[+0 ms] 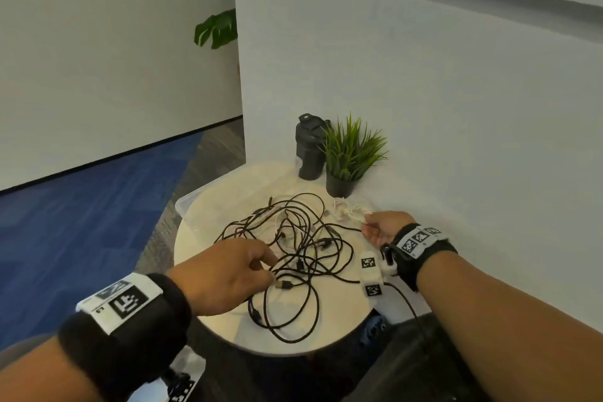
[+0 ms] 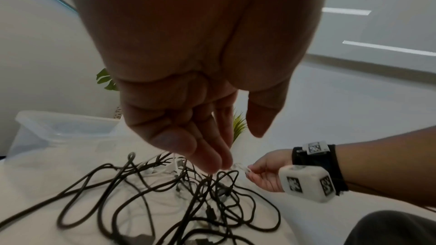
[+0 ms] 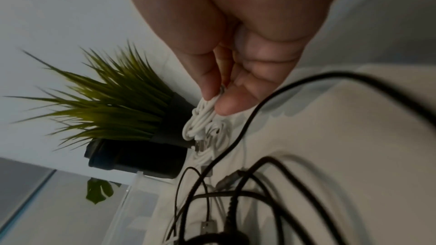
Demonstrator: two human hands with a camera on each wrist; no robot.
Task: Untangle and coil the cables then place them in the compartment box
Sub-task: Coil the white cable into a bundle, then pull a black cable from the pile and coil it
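Note:
A tangle of black cables (image 1: 300, 254) lies spread on the round white table (image 1: 204, 238), with thin white cable mixed into its middle. My left hand (image 1: 270, 268) hovers over the tangle's near left side. Its fingers hang straight over a black loop (image 2: 226, 174) with the thumb apart, holding nothing. My right hand (image 1: 367, 222) is at the table's right, by the wall. There it pinches a small coiled white cable (image 3: 202, 122) between thumb and fingers, and the bundle trails down to the tabletop. A clear plastic box (image 1: 184, 204) shows past the table's far left edge; its compartments cannot be made out.
A black bottle (image 1: 310, 150) and a potted green plant (image 1: 349, 153) stand at the back of the table against the white wall. The wall runs close along the right. One black loop (image 1: 287, 333) reaches near the front edge. Blue carpet lies to the left.

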